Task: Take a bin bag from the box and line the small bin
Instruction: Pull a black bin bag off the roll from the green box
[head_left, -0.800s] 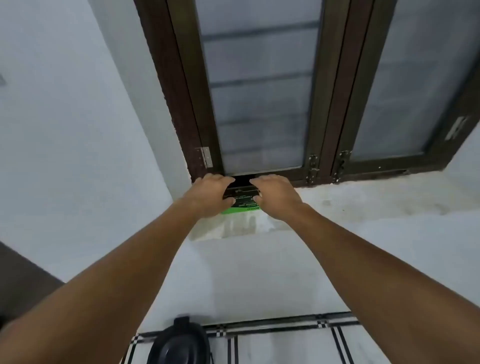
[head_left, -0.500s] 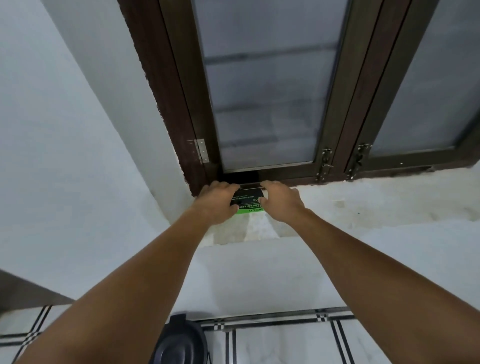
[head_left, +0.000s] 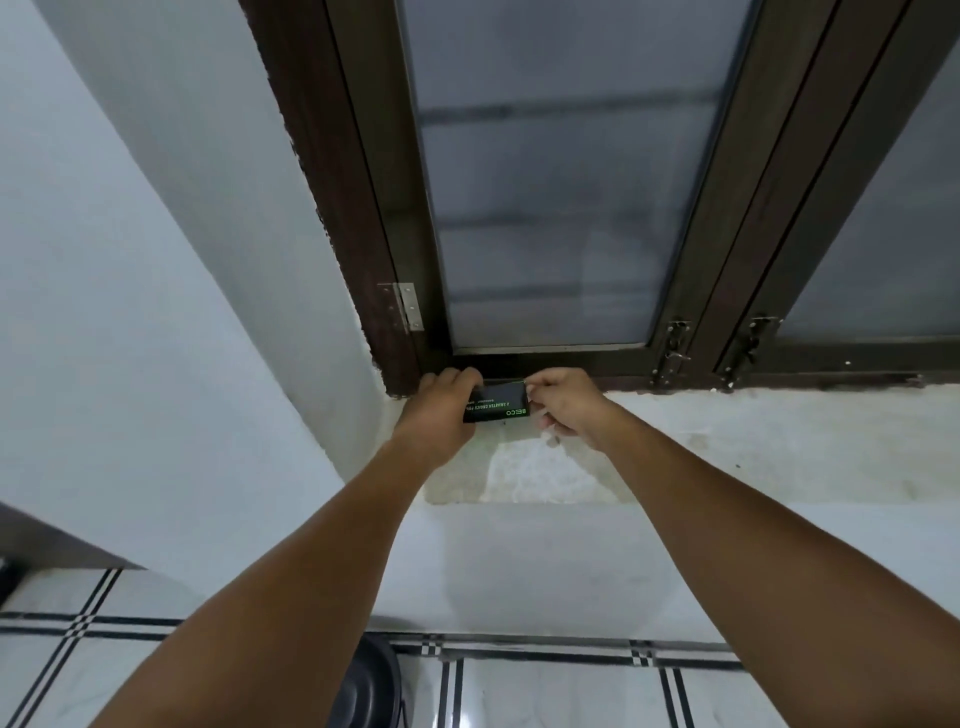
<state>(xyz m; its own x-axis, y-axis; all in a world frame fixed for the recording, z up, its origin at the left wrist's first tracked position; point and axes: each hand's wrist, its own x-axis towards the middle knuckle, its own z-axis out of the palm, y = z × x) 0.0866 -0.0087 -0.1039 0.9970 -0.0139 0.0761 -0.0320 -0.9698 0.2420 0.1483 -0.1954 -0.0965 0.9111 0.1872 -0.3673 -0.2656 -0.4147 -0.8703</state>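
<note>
Both arms are reaching forward and up to the window sill (head_left: 727, 447), where the box (head_left: 498, 408), black with green lettering, is sitting against the foot of the dark window frame (head_left: 363, 234). The left hand (head_left: 436, 415) is gripping the box's left end, its fingers (head_left: 457, 376) curling over the top edge and the wrist staying nearly straight. The right hand (head_left: 566, 402) is working at the box's right end with fingers bunched in a pinch at the upper corner; whether they are holding the flap or already a bin bag is not resolvable, since no bag is showing.

Judged risks: the box is light and is lying on a narrow ledge at arm's length, so a pull from the right hand could be dragging the whole box off the sill if the left hand's grip is slackening. A thin bag drawn through a small opening may be tearing, or bringing several bags out together.

The small bin (head_left: 363, 686), dark and round, is standing on the tiled floor (head_left: 571, 696) below, at the bottom edge of the view and partly hidden by the left forearm; it is not yet lined.
</note>
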